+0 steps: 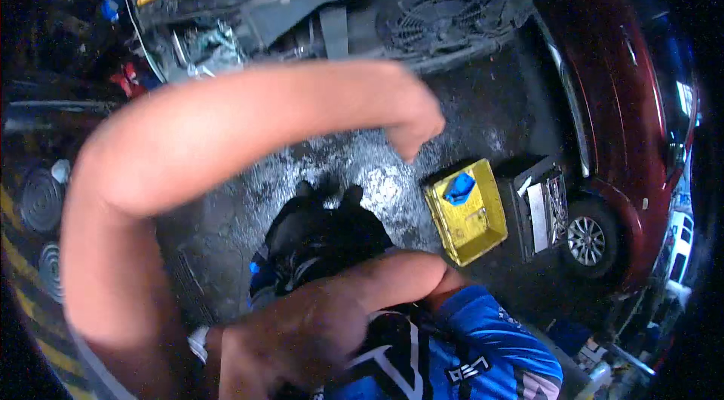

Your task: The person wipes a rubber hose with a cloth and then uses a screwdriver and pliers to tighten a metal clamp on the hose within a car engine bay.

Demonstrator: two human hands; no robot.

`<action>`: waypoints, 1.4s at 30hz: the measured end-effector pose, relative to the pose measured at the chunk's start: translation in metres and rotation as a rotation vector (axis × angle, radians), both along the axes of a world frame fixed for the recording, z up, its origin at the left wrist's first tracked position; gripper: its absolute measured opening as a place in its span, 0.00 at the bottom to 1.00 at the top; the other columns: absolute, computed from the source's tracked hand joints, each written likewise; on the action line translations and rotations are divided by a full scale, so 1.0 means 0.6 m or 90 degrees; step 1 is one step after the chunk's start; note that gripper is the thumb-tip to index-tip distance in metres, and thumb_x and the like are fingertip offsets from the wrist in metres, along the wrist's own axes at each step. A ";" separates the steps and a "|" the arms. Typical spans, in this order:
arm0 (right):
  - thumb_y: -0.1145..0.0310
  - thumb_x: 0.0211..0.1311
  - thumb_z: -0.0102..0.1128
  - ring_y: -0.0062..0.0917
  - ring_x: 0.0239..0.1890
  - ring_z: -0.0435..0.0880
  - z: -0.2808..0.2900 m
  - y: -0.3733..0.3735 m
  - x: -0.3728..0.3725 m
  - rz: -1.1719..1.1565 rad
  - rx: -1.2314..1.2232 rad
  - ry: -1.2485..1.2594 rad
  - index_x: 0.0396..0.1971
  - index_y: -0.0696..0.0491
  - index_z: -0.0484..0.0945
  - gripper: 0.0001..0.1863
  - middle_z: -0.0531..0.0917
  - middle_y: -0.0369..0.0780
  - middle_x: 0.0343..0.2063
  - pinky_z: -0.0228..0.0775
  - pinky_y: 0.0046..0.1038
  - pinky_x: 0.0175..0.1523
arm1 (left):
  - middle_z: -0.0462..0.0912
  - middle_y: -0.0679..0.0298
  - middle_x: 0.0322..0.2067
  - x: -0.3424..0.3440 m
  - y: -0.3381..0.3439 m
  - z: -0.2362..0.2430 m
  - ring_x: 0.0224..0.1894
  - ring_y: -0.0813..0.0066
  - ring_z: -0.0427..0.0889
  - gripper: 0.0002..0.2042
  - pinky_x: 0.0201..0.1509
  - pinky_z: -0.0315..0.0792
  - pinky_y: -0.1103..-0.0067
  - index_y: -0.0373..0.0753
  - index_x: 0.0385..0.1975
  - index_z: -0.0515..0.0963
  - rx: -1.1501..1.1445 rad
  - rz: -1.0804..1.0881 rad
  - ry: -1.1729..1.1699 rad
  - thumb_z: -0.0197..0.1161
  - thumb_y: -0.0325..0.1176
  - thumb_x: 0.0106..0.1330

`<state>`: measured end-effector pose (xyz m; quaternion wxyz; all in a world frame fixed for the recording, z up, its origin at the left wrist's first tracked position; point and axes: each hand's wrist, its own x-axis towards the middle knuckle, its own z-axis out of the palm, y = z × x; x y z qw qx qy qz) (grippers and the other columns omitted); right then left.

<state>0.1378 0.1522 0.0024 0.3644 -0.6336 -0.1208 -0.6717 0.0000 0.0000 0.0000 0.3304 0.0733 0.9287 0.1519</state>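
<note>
My left arm bends across the view, and my left hand (418, 125) hangs in front of me above the wet floor. Its fingers curl downward and look closed; blur hides whether anything is in them. My right forearm folds across my chest. My right hand (302, 343) is a dark smear close to my shirt and left upper arm, its fingers unreadable. A yellow tray (494, 196) lies nearest my left hand, to its lower right, with a crumpled blue item (459, 189) inside.
Across the far side spans a car's open front with a radiator fan (434, 19). A dark red car (618, 83) with a wheel (587, 240) stands at right. Beside the yellow tray sits a black toolbox (520, 196). Yellow-black stripes (45, 340) mark the left edge.
</note>
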 end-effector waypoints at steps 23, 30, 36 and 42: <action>0.33 0.74 0.47 0.59 0.48 0.85 -0.215 -0.324 -0.245 -0.375 0.714 1.076 0.70 0.47 0.72 0.38 0.87 0.57 0.44 0.76 0.52 0.58 | 0.83 0.45 0.55 0.536 -0.750 0.003 0.61 0.50 0.81 0.24 0.65 0.74 0.64 0.34 0.58 0.79 -0.090 0.799 0.662 0.66 0.47 0.72; 0.33 0.74 0.46 0.60 0.47 0.85 -0.227 -0.407 -0.195 -0.419 0.825 1.035 0.71 0.43 0.72 0.37 0.87 0.58 0.42 0.77 0.53 0.57 | 0.76 0.48 0.65 0.531 -1.171 0.038 0.63 0.45 0.77 0.22 0.66 0.73 0.58 0.41 0.66 0.74 -0.463 0.791 0.797 0.60 0.35 0.72; 0.39 0.73 0.55 0.57 0.54 0.83 -0.222 -0.467 -0.194 -0.422 0.942 1.008 0.68 0.45 0.75 0.33 0.84 0.59 0.51 0.75 0.51 0.60 | 0.73 0.43 0.66 0.535 -1.367 0.073 0.65 0.42 0.77 0.27 0.68 0.72 0.55 0.40 0.70 0.69 -0.579 0.795 0.602 0.61 0.40 0.72; 0.42 0.75 0.54 0.55 0.55 0.82 -0.242 -0.513 -0.194 -0.432 0.945 1.018 0.67 0.51 0.75 0.32 0.83 0.55 0.55 0.74 0.48 0.62 | 0.78 0.41 0.59 0.533 -1.370 0.064 0.64 0.44 0.77 0.23 0.67 0.70 0.61 0.35 0.64 0.73 -0.446 0.687 0.647 0.58 0.44 0.76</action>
